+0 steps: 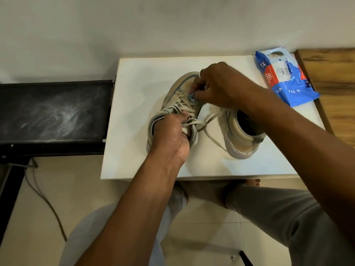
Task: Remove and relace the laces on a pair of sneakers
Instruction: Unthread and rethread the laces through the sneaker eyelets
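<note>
A white desk stands against a pale wall on a tiled floor. A black bench is at its left and a blue packet lies at its far right. The sneaker lies mid-desk, its long axis running away, toe to the wall. The left hand grips its collar, thumb over the lace. The right hand has curled fingers pinching the lace nearer the toe. A second sneaker stands just beside, to the right.

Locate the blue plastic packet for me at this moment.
In the head view, the blue packet lies at the far right corner of the white table, beside the wooden surface, beyond the sneaker on the right.
</note>
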Available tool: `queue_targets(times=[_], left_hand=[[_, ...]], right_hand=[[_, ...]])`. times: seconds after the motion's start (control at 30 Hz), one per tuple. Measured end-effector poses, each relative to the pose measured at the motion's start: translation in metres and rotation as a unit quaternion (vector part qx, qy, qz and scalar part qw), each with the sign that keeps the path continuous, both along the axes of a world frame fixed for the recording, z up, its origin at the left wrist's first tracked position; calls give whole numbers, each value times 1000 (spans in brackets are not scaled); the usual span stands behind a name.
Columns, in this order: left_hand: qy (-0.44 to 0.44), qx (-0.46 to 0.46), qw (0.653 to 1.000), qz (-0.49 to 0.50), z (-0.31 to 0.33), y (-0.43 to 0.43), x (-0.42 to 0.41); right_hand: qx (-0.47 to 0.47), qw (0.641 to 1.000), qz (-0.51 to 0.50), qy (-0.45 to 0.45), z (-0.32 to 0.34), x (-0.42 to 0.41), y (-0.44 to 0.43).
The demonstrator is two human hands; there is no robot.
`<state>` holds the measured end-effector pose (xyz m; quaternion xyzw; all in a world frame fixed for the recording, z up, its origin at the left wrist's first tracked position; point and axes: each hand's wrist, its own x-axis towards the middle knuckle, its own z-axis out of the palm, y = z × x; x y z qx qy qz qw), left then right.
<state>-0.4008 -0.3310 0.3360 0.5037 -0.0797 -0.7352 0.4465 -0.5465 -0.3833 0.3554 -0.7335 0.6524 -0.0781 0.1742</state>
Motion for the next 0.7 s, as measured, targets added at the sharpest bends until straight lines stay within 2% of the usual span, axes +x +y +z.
queue_targets(times=[0.13,0.2,0.33,0.5,0.63,0.7], left_hand=[[3,6,1000,2,2,1,-2],[9,10,1000,13,2,1,-1],[2,11,1000,26,-4,-2,1],[-4,8,1000,10,-2,1,-3],[-7,-4,1000,-5,-4,2,-3],[-11,-8,1000,-11,-6,3,-3]], right_hand=[[-93,991,-92,29,-9,-7,-4],[-89,992,-81,28,-10,-5,-3],[-1,999,-33,-18,-2,-5,-2],[-98,989,-114,6,-12,-4,-5],[-108,992,-49,-42,-13,15,0],[-91,995,-20,-36,-8,15,1]])
